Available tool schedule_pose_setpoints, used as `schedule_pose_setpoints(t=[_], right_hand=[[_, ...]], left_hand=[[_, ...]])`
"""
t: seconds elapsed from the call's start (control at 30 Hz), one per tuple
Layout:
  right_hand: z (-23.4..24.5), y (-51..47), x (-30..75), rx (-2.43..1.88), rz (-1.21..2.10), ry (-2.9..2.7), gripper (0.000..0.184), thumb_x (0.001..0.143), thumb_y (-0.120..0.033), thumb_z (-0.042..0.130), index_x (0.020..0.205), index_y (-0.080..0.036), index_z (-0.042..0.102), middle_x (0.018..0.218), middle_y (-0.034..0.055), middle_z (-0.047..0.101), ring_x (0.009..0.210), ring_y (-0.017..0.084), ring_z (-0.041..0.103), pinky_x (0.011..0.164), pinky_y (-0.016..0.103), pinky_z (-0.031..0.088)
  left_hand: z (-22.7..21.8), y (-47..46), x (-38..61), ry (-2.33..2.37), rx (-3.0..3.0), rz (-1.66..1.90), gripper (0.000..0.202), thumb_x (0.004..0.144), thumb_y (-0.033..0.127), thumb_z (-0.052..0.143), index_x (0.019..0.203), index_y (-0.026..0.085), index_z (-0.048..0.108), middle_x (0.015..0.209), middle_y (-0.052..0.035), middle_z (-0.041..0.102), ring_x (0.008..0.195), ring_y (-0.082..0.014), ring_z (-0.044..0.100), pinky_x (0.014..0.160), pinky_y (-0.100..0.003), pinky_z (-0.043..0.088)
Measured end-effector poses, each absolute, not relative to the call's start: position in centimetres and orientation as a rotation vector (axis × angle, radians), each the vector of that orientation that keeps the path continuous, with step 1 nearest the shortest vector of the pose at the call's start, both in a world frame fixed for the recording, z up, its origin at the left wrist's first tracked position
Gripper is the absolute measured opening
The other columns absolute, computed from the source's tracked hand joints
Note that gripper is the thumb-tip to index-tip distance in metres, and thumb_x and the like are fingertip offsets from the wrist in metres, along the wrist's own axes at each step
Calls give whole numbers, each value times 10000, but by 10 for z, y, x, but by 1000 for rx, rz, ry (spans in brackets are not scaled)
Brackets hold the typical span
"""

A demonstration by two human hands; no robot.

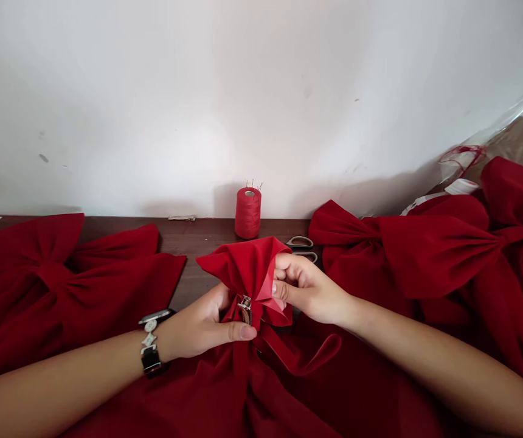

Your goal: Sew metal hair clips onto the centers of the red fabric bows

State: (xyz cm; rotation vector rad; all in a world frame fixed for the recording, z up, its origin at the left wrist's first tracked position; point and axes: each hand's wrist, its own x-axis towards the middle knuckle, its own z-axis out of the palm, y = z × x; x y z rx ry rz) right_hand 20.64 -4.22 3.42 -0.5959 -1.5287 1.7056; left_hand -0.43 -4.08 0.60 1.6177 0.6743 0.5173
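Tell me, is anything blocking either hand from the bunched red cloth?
Nothing visible is: the left hand and right hand both hold the red cloth directly. A small metal piece sits at its pinched middle, blocking neither. The thread spool and scissors are beyond it.

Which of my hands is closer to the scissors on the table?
Right. Your right hand is just in front of the scissors; your left hand is farther off, to their left and closer to you.

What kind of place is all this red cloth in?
Probably a sewing workspace: there's a red thread spool with needles or pins on top, scissors, and red fabric bows on both sides.
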Motion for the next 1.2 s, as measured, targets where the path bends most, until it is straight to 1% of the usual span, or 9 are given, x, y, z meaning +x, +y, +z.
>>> schedule_pose_setpoints(t=[0.13, 0.33, 0.47, 0.6, 0.8, 0.97, 1.1, 1.2], right_hand=[[36, -42, 206, -619, 1722, -1524, 386, 784, -445, 738, 750, -147, 494, 571, -49, 527, 478, 47, 455, 483, 174, 389], [36, -41, 207, -666, 1735, -1523, 407, 804, -502, 694, 757, -151, 493, 570, -48, 526, 467, 50, 475, 460, 171, 412], [37, -41, 207, -677, 1741, -1535, 431, 759, -517, 731, 751, -151, 504, 568, -49, 526, 466, 54, 477, 454, 175, 421], [36, -43, 206, -681, 1716, -1541, 428, 790, -524, 698, 747, -150, 495, 575, -45, 520, 466, 48, 464, 452, 168, 409], [35, -47, 208, -719, 1629, -1630, 416, 807, -519, 681, 740, -162, 479, 580, -41, 515, 479, 58, 462, 471, 178, 414], [44, -49, 212, -754, 1409, -1851, 386, 853, -470, 650, 693, -155, 494, 606, -20, 533, 533, 70, 473, 519, 188, 401], [44, -44, 213, -691, 1614, -1788, 416, 870, -529, 599, 721, -153, 501, 605, -19, 538, 546, 74, 485, 530, 191, 403], [38, -40, 213, -664, 1717, -1686, 420, 852, -531, 624, 729, -147, 508, 601, -20, 549, 532, 66, 484, 521, 184, 390]], left_hand=[[7, -40, -4, 674, 1606, 515, 625, 777, 565, 680, 1263, 201, 532, 1318, -109, 594, 1238, -296, 513, 1061, -403, 398], [6, -39, -3, 661, 1598, 528, 630, 773, 558, 686, 1275, 207, 536, 1315, -106, 594, 1224, -295, 522, 1068, -416, 399], [7, -40, -3, 670, 1588, 510, 610, 769, 558, 690, 1251, 208, 557, 1252, -106, 634, 1163, -293, 565, 1008, -404, 451], [9, -40, -3, 659, 1594, 506, 605, 775, 555, 686, 1256, 213, 553, 1270, -100, 625, 1174, -288, 560, 1013, -391, 444], [9, -41, -2, 650, 1607, 514, 595, 801, 503, 682, 1306, 230, 527, 1295, -82, 606, 1203, -289, 538, 1031, -400, 428], [8, -41, -4, 659, 1618, 493, 638, 799, 507, 681, 1344, 235, 493, 1338, -85, 574, 1209, -289, 526, 1053, -413, 407], [7, -40, -4, 641, 1617, 494, 649, 789, 531, 681, 1341, 244, 496, 1361, -83, 555, 1229, -294, 513, 1063, -409, 397], [7, -39, -3, 628, 1610, 518, 651, 786, 521, 689, 1337, 234, 496, 1340, -85, 566, 1201, -286, 531, 1049, -391, 407]])
